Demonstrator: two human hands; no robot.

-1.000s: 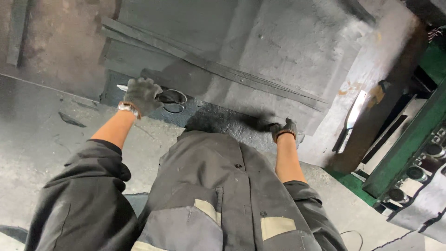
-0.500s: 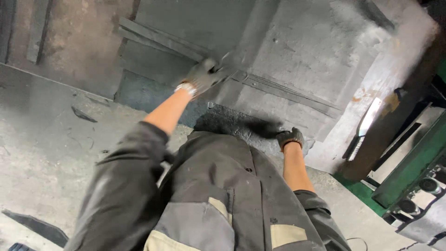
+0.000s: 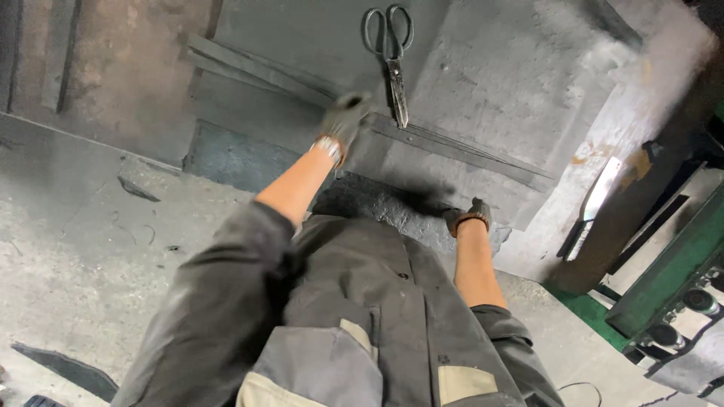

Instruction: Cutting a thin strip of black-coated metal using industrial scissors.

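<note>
Setting: grey, dusty workshop floor [image 3: 83, 249] filled the left of the frame; dark metal sheets [image 3: 483, 90] covered the upper middle and upper right.
Scissors: large dark scissors [image 3: 392, 56] lay at the top centre on the sheets, apart from both hands.
Long axis: near vertical in the frame, loops toward the top edge, blade tips pointing down toward the person.
Left hand: the gloved left hand [image 3: 343, 120] was stretched to upper centre, blurred; whether its grip was open or closed could not be told, and nothing showed in it.
Key relation: the scissors lay up and to the right of the left hand, their blade tips just beside its fingers.
Right hand: the gloved right hand [image 3: 467, 218] was pressed on a dark rough slab [image 3: 377, 207] at centre frame, fingers curled at its edge; well apart from the scissors.
Nearer hand: the left.
Strips: long flat metal strips [image 3: 460, 151] ran diagonally below the blade tips.
Containers: none in view.
Lower right: green machine frame [image 3: 664, 279].
</note>
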